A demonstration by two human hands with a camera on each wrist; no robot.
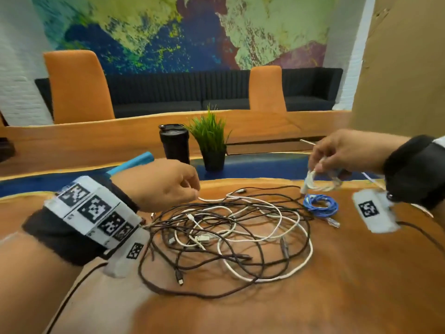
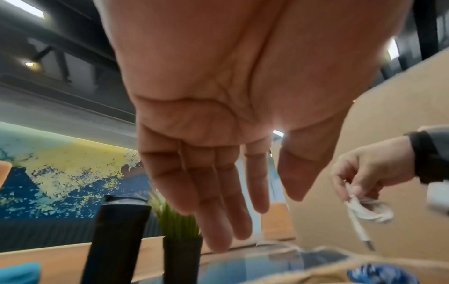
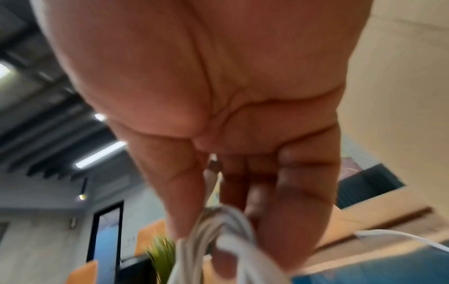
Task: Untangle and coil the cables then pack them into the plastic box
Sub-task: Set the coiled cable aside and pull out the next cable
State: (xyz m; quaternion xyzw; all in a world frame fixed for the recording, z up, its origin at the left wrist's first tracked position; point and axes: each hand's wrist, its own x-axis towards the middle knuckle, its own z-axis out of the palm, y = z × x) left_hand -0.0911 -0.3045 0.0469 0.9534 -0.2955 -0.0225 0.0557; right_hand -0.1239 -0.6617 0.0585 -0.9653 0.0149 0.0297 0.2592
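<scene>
A tangle of black and white cables (image 1: 228, 237) lies spread on the wooden table (image 1: 337, 297). Just right of it sits a coiled blue cable (image 1: 320, 206). My right hand (image 1: 315, 168) hovers above the far right of the table and pinches a small coiled white cable (image 1: 322, 183), which hangs from the fingers (image 3: 218, 230) with its plug dangling (image 2: 371, 209). My left hand (image 1: 196, 191) hovers at the tangle's far left edge, its palm and fingers (image 2: 218, 211) straight and holding nothing. I cannot make out the plastic box for certain.
A black tumbler (image 1: 174, 143) and a small potted plant (image 1: 212, 141) stand behind the cables. A light-blue object (image 1: 134, 162) pokes out behind my left wrist. Tall brown cardboard (image 1: 397, 68) rises at the right. Orange chairs (image 1: 77, 88) stand beyond the table.
</scene>
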